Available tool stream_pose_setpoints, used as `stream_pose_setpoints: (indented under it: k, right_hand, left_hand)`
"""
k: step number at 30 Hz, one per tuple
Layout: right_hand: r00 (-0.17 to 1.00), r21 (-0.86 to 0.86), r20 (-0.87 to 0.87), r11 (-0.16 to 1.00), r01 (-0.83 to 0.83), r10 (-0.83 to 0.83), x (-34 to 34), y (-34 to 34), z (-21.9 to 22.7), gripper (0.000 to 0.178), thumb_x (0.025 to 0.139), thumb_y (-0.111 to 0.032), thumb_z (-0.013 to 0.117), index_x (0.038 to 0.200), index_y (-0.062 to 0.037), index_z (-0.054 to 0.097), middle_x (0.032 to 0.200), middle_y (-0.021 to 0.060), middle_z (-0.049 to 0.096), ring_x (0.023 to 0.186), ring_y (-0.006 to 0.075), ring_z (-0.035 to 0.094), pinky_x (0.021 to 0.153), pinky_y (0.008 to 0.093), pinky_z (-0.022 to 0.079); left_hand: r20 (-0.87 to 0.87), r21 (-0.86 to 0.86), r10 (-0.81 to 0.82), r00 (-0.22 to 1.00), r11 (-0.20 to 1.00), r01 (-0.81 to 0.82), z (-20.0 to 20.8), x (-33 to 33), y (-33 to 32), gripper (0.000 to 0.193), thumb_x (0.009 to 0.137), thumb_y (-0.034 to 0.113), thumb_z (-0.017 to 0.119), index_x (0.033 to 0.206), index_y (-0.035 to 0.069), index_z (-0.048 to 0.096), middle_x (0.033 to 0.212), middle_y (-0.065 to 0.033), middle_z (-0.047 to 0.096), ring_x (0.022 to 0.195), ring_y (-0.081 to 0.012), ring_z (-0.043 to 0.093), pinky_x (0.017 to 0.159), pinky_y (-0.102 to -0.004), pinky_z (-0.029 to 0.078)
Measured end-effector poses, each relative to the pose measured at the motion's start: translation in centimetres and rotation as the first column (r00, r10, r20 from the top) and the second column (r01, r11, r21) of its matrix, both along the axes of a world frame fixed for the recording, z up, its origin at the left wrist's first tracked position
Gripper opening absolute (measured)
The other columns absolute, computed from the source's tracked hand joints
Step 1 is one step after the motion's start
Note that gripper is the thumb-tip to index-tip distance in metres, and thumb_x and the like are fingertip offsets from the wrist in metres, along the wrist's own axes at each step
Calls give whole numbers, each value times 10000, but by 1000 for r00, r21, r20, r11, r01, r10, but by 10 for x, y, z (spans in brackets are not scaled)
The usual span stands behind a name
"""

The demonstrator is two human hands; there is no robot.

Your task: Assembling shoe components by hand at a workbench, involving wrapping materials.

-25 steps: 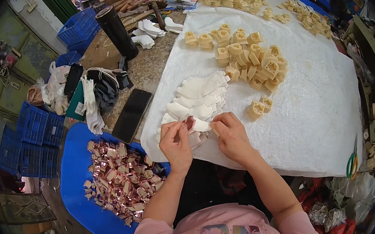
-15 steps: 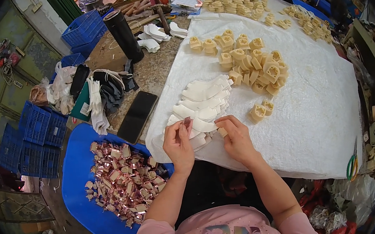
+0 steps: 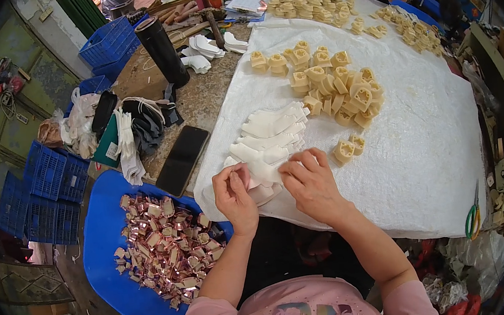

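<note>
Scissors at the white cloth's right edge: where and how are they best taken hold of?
Best by the handles, with the right hand, probably from the near side: they face the person, while the blades point away.

Your cloth [image 3: 411, 139] is white, with plain white curved pieces [image 3: 270, 124] and creamy-yellow parts [image 3: 357, 94] on it. Over the cloth, you hold a pinkish piece [image 3: 243, 175]. Left of the cloth, the desk [image 3: 203, 104] is mottled brown, your phone [image 3: 183, 160] black and your tub [image 3: 99, 262] blue, with shiny rose-and-beige bits [image 3: 169, 248]. At the cloth's right edge, your scissors [image 3: 476, 206] have green and orange handles.
</note>
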State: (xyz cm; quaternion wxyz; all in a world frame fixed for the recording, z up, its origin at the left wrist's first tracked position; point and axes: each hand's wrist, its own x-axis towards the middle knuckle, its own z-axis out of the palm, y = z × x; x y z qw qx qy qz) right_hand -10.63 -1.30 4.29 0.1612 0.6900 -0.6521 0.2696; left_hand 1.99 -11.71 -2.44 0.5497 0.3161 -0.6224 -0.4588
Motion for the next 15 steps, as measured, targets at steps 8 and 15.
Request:
stream_pose_setpoints:
  k: [8,15]
  right_hand:
    - [867,183,476,981,70,-151,10,28,-38,247,616,27,570,850,-49,587,860,78,556,865,288,507,791,405,383]
    - [846,66,524,995,73,-97,-3,9,-26,324,625,76,546,921,-48,589,887,96,554,923,306,482,776,397,381]
  left_hand:
    - [-30,-24,75,997,997,-75,11,-4,5,171,970,122,441,1024,-28,503,954,-52,543,835,-96,512,739,-221,428]
    - [-55,-10,29,998,999,-30,12,3,-2,166,952,96,460,1079,-10,448,955,-51,499,832,-93,473,730,-219,399]
